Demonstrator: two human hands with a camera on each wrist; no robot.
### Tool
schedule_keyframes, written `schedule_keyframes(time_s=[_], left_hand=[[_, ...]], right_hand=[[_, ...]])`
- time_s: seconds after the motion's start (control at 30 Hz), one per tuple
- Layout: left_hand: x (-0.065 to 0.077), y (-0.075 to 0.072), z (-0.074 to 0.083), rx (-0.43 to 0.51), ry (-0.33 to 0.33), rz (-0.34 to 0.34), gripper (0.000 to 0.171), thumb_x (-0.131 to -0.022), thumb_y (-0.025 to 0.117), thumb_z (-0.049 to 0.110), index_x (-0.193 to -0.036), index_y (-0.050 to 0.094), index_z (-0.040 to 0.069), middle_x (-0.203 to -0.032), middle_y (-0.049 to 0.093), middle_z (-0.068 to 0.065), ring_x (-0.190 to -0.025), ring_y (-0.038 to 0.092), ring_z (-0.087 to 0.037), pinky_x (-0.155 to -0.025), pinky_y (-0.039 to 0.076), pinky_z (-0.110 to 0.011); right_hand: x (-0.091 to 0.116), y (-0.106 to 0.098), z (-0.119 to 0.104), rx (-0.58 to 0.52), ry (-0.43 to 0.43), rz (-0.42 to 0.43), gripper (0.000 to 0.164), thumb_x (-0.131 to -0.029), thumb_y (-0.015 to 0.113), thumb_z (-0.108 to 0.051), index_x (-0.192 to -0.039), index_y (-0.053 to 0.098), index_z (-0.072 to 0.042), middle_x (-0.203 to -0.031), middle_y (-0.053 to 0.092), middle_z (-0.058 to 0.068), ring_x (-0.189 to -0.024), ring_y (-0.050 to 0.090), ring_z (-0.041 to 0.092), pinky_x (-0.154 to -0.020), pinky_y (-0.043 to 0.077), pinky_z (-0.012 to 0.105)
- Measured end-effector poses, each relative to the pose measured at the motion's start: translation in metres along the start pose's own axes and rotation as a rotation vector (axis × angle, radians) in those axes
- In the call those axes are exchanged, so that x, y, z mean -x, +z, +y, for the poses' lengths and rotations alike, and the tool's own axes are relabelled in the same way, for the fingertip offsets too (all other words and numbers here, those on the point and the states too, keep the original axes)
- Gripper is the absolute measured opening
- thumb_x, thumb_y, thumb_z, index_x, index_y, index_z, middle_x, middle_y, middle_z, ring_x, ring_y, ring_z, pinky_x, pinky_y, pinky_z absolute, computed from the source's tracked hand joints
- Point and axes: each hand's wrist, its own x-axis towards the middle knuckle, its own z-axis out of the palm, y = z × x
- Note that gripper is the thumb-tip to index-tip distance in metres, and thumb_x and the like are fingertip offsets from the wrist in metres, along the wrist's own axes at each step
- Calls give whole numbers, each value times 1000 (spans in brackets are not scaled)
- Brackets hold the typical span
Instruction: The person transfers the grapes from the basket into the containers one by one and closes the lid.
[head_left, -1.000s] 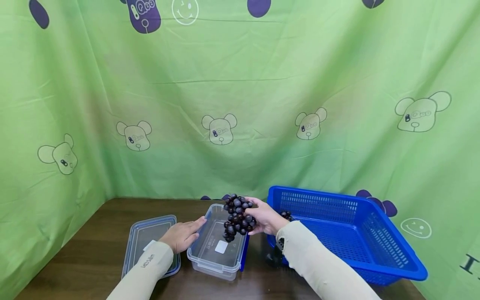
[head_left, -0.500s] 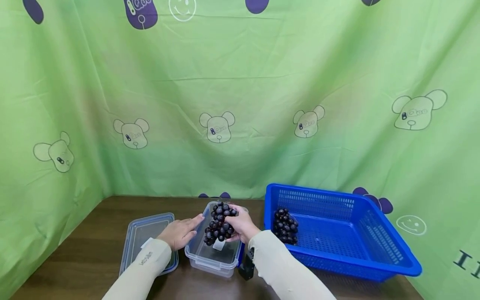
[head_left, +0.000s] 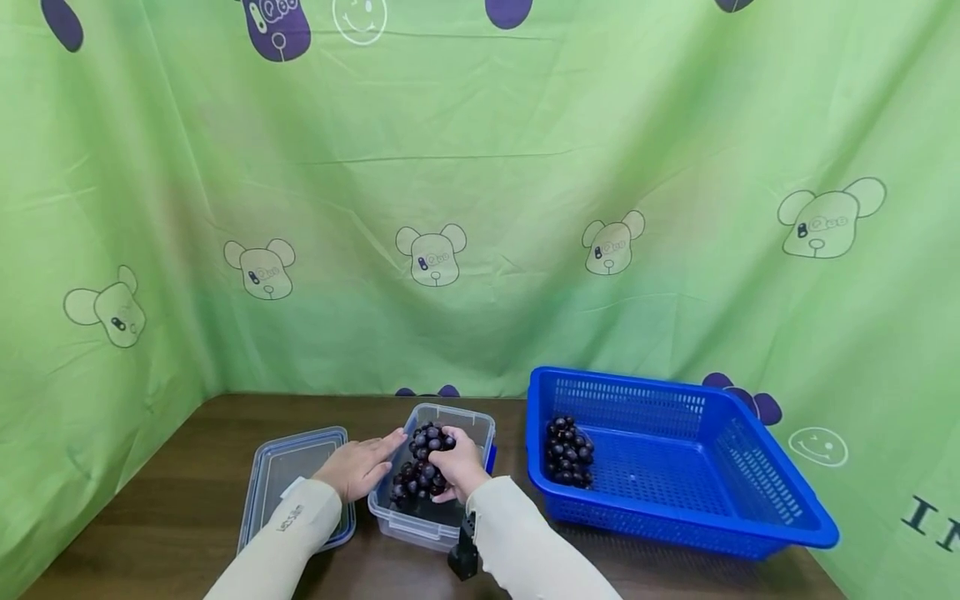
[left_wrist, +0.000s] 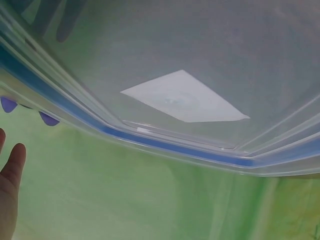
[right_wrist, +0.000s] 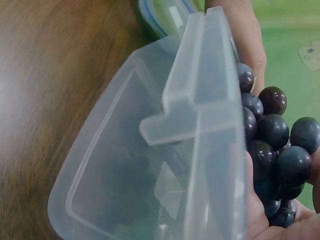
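My right hand (head_left: 461,467) grips a bunch of dark grapes (head_left: 422,457) inside the clear plastic container (head_left: 420,533), low between its walls. In the right wrist view the grapes (right_wrist: 275,145) show behind the container's wall (right_wrist: 125,165), with fingers around them. My left hand (head_left: 360,465) lies with straight fingers against the container's left rim. Below that hand and wrist is the clear lid (head_left: 281,467) with a blue seal, partly hidden. In the left wrist view the lid (left_wrist: 280,60) bears a white label (left_wrist: 187,97).
On the right stands a blue perforated basket (head_left: 675,521) with another bunch of grapes (head_left: 568,452) at its left end. The wooden table (head_left: 165,492) extends left of the lid. A green printed curtain (head_left: 510,333) hangs behind the table.
My right hand has carried the grapes left and down into the container, uncovering the bunch in the basket. My left hand has stayed at the container's left rim.
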Motion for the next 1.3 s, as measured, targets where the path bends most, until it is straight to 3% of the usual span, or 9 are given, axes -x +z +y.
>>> schedule_keyframes(time_s=[0.33,0.47,0.6,0.73,0.83,0.93,1.0,1.17,1.3], left_hand=[[0,2,-1,4,-13,21,47,-97,42,19,-138,48,-1,-134,55,-18,-109,60,-36,-87,49,-49],[0,3,-1,12,-30,12,48,-97,41,20,-139,47,0,-135,54,-17,-109,60,-36,-88,49,-49],[1,3,-2,-2,-33,11,47,-97,41,20,-140,47,0,-136,54,-16,-111,60,-34,-89,49,-47],[0,3,-2,4,-37,-9,47,-98,39,21,-141,45,1,-139,51,-15,-115,58,-34,-92,47,-47],[0,2,-2,11,-49,-27,48,-99,39,21,-142,44,1,-140,50,-15,-117,56,-34,-93,46,-48],[0,1,-1,18,-53,-32,48,-98,40,20,-142,44,0,-140,49,-16,-118,55,-34,-93,46,-48],[0,0,-1,25,-57,-32,48,-98,40,20,-142,43,0,-141,49,-16,-118,55,-35,-93,46,-49],[1,2,-1,29,-51,-20,48,-98,40,20,-142,43,0,-139,50,-17,-116,57,-35,-93,46,-49],[1,2,-1,23,-40,-16,48,-98,40,20,-141,44,-1,-139,50,-17,-115,57,-35,-93,46,-47]], right_hand=[[-1,12,5,-28,89,-4,54,-80,53,4,-132,41,3,-127,42,32,-98,54,55,-63,53,58],[-3,11,8,9,103,-58,55,-80,49,7,-133,40,4,-126,41,35,-104,49,60,-67,49,66],[-8,6,1,214,96,-158,51,-79,50,10,-129,46,6,-121,48,33,-105,51,58,-69,47,68],[-11,-1,-14,487,93,-222,50,-80,60,3,-129,51,6,-125,52,26,-103,56,49,-66,52,61],[-11,-7,-26,575,80,-244,52,-79,64,-1,-129,54,8,-123,56,23,-92,62,47,-61,55,54],[-11,-16,-36,557,69,-248,47,-79,65,-2,-123,58,8,-103,62,18,-70,65,37,-59,57,48],[-12,-25,-42,539,57,-260,46,-81,65,-3,-124,57,8,-99,63,17,-68,66,35,-59,57,44],[-19,-51,-52,459,70,-376,53,-88,64,-8,-135,47,7,-115,60,27,-99,63,43,-63,58,42],[-26,-78,-57,381,98,-528,55,-92,61,-11,-141,41,4,-122,55,30,-101,62,41,-58,57,36]])
